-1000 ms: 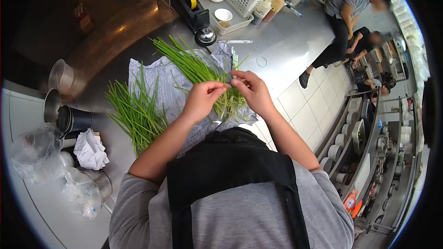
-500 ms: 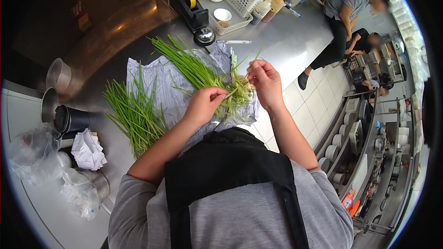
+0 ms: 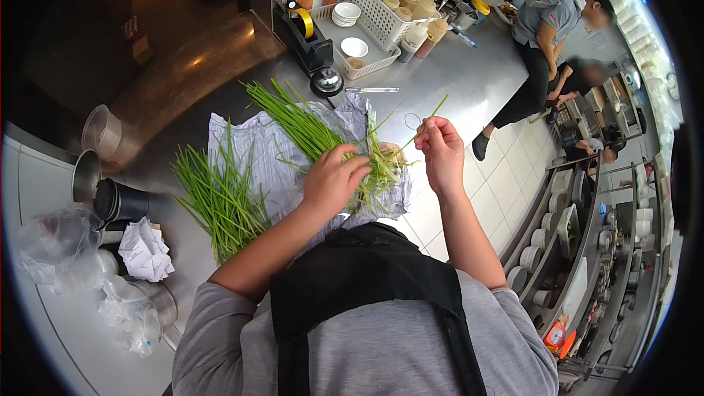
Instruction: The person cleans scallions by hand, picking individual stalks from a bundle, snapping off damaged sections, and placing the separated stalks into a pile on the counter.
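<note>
A bunch of long green chives (image 3: pixel 293 125) lies on a crumpled grey-white sheet (image 3: pixel 235 136) on the steel counter. At its lower right end is a heap of pale, stripped chive ends and peelings (image 3: pixel 383 169). My left hand (image 3: pixel 334 183) hovers at that end of the bunch, its fingers apart and curved, with nothing visible in them. Off to the right, my right hand (image 3: pixel 444 158) pinches a single chive stalk (image 3: pixel 441 106) between thumb and fingers, its green tip pointing up. A second pile of chives (image 3: pixel 220 202) rests at the sheet's left edge.
Beyond the sheet stand a call bell (image 3: pixel 326 81), a tape dispenser (image 3: pixel 312 48), a pen (image 3: pixel 372 90) and a white basket (image 3: pixel 374 1) of sauce bottles. Black cups (image 3: pixel 121 199), crumpled paper (image 3: pixel 144 249) and plastic bags are at left. Another person (image 3: pixel 546 26) stands at the far right.
My right hand has moved slightly right and down, and the stalk in it now stands clear of the heap. My left hand's fingers have spread from a pinch near the peelings.
</note>
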Demonstrator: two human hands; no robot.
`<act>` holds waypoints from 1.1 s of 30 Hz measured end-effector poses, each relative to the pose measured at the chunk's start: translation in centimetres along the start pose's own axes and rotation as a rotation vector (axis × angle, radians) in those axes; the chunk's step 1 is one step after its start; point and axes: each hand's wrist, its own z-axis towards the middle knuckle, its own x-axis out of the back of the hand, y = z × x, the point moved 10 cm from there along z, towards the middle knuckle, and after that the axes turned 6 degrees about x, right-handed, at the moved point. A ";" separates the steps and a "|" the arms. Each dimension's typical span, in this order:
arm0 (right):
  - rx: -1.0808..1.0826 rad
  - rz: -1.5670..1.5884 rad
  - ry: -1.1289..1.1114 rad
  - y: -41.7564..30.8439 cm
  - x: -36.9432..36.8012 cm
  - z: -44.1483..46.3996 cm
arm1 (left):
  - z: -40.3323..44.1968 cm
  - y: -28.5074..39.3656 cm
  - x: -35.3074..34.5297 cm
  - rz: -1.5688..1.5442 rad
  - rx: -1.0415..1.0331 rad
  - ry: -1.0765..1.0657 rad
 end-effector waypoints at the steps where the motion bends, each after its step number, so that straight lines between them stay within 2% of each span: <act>1: 0.000 0.001 0.000 0.2 -0.2 -0.2 | 0.8 1.0 0.4 0.001 -0.001 0.000; 3: -0.015 0.014 0.014 0.7 -0.5 -0.7 | 1.8 3.6 1.4 -0.100 -0.083 0.072; 7: -0.082 0.112 -0.008 1.5 -1.3 -1.6 | 2.8 4.3 0.8 -0.211 -0.066 0.086; 13: -0.068 0.044 -0.023 1.8 -0.2 -1.7 | 2.2 1.0 -0.6 -0.314 0.096 0.018; 17: -0.044 0.140 0.048 1.0 1.3 -0.8 | 0.6 -2.0 -1.4 -0.245 0.216 -0.059; 19: -0.052 0.129 0.082 0.6 2.0 -0.8 | 0.0 -0.7 -1.4 0.036 0.006 -0.066; 23: -0.027 0.106 0.096 -0.3 2.4 -0.6 | 0.0 0.3 -1.3 0.156 -0.011 -0.066; 25: -0.034 0.114 0.076 -0.2 2.3 -0.8 | 0.1 -1.0 -3.6 0.160 0.238 -0.509; 26: -0.029 0.115 0.071 -0.2 2.2 -0.8 | 0.1 -1.0 -3.8 0.162 0.235 -0.503; 28: -0.046 0.111 0.055 0.5 2.0 -1.2 | 1.1 2.0 -0.8 -0.046 -0.024 -0.127; 31: -0.112 0.070 -0.014 2.4 0.1 -2.7 | 1.5 3.7 0.8 -0.076 -0.075 0.000; 32: -0.137 0.059 -0.071 3.7 -0.9 -3.5 | 1.6 3.8 1.9 -0.066 -0.068 0.012; 33: -0.177 0.074 -0.116 4.8 -2.0 -4.6 | 1.5 3.1 1.0 -0.148 0.039 -0.198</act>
